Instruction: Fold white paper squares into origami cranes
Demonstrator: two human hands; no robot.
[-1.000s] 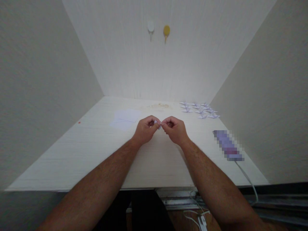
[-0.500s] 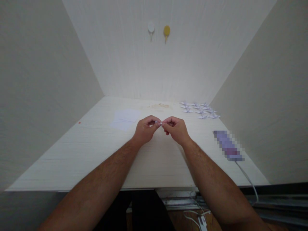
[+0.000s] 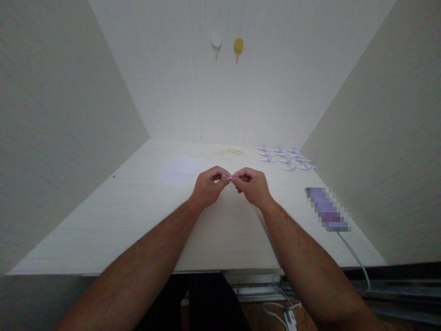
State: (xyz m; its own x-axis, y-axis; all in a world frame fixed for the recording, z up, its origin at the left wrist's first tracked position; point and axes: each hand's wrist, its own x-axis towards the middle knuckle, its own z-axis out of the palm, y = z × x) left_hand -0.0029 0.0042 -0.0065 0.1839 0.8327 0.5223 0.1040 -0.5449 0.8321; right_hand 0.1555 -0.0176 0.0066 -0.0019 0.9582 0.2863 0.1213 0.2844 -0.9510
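Seen from the head camera, looking down along both forearms. Curled closed and brought fingertip to fingertip over the middle of the counter (image 3: 138,220): left hand (image 3: 208,186) and right hand (image 3: 253,186), knuckles up, thumbs and forefingers pinched together on a small lavender paper piece (image 3: 228,176). Held just above the surface rather than laid on it, so far as can be told. Showing now only as a pale sliver at the meeting point of the fingertips.

Compared with a second earlier: more of the paper then exposed between the hands, hanging a little below the thumbs; since drawn in and nearly covered by the pinch. Hands otherwise unmoved in place, wrists at the same spread. Judged as a tightening or pressing of the piece between the fingertips, not a release or a setting-down.

Lying near, just beyond the left hand: pale paper sheets (image 3: 181,169), flat on the counter. Grouped well apart at the far right corner: a cluster of small folded paper figures (image 3: 285,158) in the same lavender. Resting to the right of the right hand: a blurred-out object (image 3: 327,209) with a cable (image 3: 354,255) running off the counter's near edge. Fixed high on the back wall: two hooks (image 3: 216,40), one white, one yellow.
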